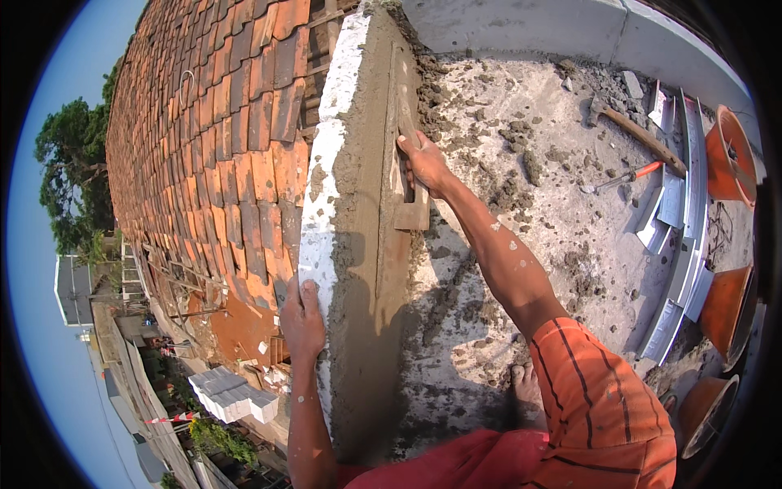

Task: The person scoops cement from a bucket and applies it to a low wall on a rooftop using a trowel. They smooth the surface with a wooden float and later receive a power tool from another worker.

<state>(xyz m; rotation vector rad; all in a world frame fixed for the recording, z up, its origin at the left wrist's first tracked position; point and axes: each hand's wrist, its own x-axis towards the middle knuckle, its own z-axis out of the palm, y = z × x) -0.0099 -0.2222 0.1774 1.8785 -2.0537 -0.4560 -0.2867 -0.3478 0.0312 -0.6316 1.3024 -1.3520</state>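
Observation:
My right hand is closed round the handle of a long wooden plastering float. The float lies lengthwise against the grey wet mortar that coats the low wall. Along the wall's left edge the white block shows bare, with a few grey smears. My left hand rests on that white edge, nearer to me than the float, fingers stretched out and holding nothing. Its underside is hidden. Splashes of mortar dot both my forearms.
Left of the wall slopes an orange tiled roof; below lies a stack of white blocks. On the mortar-strewn floor at right are a hammer, an orange-handled tool, metal channels and several orange buckets.

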